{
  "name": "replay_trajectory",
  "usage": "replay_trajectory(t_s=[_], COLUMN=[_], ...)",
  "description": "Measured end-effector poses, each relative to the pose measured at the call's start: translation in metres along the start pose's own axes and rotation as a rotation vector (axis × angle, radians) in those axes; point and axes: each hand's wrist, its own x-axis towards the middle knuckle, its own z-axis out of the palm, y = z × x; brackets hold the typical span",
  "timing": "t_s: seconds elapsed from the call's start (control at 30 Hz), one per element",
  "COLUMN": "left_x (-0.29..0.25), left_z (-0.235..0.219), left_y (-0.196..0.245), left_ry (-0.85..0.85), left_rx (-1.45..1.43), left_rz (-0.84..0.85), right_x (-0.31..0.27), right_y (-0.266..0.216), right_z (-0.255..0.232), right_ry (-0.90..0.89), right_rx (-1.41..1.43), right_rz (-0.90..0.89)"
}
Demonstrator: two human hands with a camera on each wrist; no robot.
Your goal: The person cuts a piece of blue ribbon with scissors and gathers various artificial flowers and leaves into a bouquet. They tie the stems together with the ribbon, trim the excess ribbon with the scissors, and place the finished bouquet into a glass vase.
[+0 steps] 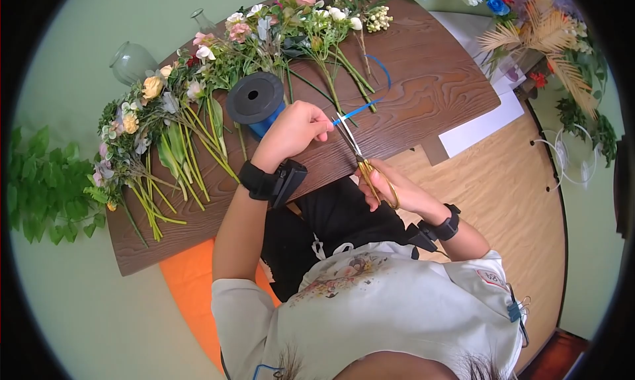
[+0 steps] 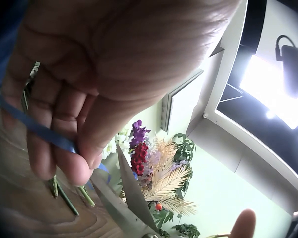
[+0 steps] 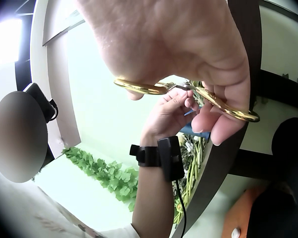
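Note:
A narrow blue ribbon (image 1: 364,107) is pinched between thumb and forefinger of the left hand (image 1: 299,130). Beyond the fingertips it curls away over the table toward the flowers. In the right hand (image 1: 391,187) are gold-handled scissors (image 1: 361,158), with thumb and fingers through the loops. Their blades (image 2: 131,191) are parted and reach the ribbon just beside the left fingertips. A black-flanged spool (image 1: 254,97) wound with blue ribbon stands behind the left wrist. In the left wrist view, ribbon also crosses the fingers on its way to the pinch.
Cut flowers with green stems (image 1: 198,138) line the far and left side of the brown wooden table (image 1: 430,92). Glass vases (image 1: 132,64) stand behind them. White paper (image 1: 481,125) lies by the right edge, below a dried palm arrangement (image 1: 546,39). An orange surface (image 1: 188,277) shows below the table.

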Motion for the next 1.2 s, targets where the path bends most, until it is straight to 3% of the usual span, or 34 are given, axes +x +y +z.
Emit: replay_trajectory(t_s=[0.43,0.73,0.8,0.93,1.1,1.2], left_x=[-0.01,-0.01,-0.009,-0.01,-0.016,-0.022], left_z=[-0.005,-0.004,-0.002,-0.001,0.003,0.001], left_y=[0.001,-0.005,-0.008,-0.004,-0.001,0.006], left_ry=[0.023,0.044,0.045,-0.043,0.103,0.152], left_rx=[-0.047,-0.054,-0.051,-0.009,0.063,0.202], left_rz=[-0.098,-0.026,0.033,0.006,0.162,0.168], right_x=[0.01,0.012,0.016,0.03,0.062,0.072], right_y=[-0.003,-0.002,-0.002,-0.042,-0.054,-0.052], right_z=[0.012,0.005,0.002,-0.001,-0.007,-0.003], right_ry=[0.044,0.095,0.208,0.367,0.306,0.254], right_rx=[0.056,0.229,0.186,0.045,-0.162,-0.2], right_rz=[0.07,0.068,-0.128,-0.096,-0.119,-0.124])
